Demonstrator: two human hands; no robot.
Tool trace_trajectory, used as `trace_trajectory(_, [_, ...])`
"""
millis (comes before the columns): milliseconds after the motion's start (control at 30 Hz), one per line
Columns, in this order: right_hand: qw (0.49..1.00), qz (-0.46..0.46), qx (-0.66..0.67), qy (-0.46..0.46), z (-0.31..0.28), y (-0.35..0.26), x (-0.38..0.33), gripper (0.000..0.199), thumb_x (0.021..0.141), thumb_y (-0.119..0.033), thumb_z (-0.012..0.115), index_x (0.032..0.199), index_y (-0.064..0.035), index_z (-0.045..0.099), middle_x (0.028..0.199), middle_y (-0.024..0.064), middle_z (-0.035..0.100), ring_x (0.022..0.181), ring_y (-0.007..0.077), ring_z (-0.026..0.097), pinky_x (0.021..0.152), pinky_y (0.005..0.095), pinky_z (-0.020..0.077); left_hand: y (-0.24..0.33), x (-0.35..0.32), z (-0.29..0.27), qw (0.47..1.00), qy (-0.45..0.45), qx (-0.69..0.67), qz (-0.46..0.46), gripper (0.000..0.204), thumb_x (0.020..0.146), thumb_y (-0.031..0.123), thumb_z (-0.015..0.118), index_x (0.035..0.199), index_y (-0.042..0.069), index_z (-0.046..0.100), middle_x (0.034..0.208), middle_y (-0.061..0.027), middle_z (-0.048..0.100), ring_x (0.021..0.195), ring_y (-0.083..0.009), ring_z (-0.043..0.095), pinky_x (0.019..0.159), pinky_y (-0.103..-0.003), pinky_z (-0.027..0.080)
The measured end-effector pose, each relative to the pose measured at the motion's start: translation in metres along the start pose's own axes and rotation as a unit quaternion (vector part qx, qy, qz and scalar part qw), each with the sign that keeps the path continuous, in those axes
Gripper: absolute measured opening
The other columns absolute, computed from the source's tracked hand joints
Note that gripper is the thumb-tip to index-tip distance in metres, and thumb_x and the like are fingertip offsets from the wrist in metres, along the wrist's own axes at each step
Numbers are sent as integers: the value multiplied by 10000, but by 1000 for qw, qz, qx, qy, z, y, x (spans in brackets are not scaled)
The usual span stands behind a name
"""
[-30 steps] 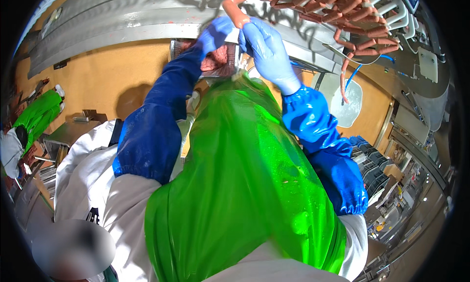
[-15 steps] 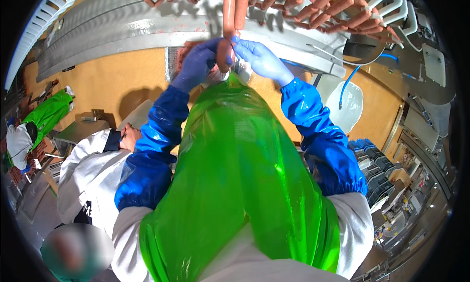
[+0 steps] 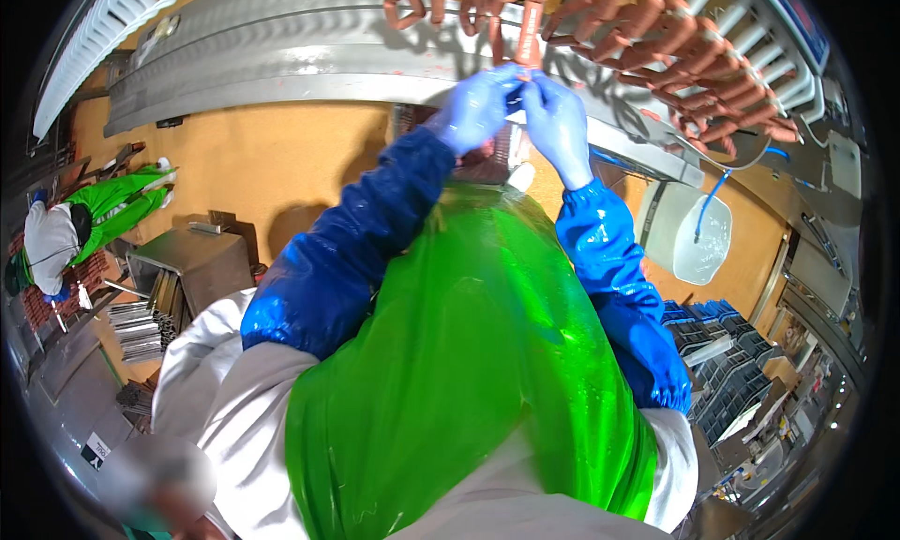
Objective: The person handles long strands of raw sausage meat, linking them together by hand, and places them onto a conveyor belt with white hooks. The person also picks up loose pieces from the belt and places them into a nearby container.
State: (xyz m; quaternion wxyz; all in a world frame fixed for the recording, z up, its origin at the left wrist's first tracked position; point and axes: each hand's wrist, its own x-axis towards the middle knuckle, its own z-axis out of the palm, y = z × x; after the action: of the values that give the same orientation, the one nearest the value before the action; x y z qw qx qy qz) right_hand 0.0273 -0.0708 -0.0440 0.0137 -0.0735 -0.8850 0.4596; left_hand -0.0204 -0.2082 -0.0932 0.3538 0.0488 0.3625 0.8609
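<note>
Sausages (image 3: 670, 41) on hooks (image 3: 774, 71) top R, bucket (image 3: 673, 229) btwn them & crates (image 3: 717, 376).

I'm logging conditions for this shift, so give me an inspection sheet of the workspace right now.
Surface: metal ledge, with a pink scrap on it.
Things in work: linked sausages hang from white hooks at upper right; a meat tray is partly hidden below the hands.
Clutter: dark crates stacked at right.
Hands: gloved left hand and right hand meet, pinching a sausage's lower end.
Cables: no electrical cable seen; a blue hose hangs at a pale container, in or over it unclear.
Surroundings: yellowish floor; a co-worker in a green apron at left.
</note>
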Motion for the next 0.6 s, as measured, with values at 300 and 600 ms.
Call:
trace_trajectory(300, [964,185,180,71,43,31,-37,221,974,-250,580,994,-35,628,871,17,631,731,95,547,658,276,469,143,-8,23,667,39,636,386,254,888,209,684,1104,102,604,997,-109,629,900,-242,633,799,-387,484])
trace_trajectory(600, [980,164,102,45,63,4,-33,260,957,-265,581,993,-12,631,818,57,635,740,124,576,722,309,487,127,47,-65,778,249,453,358,392,936,270,635,1146,-20,475,1056,-169,614,952,-308,610,843,-391,502])
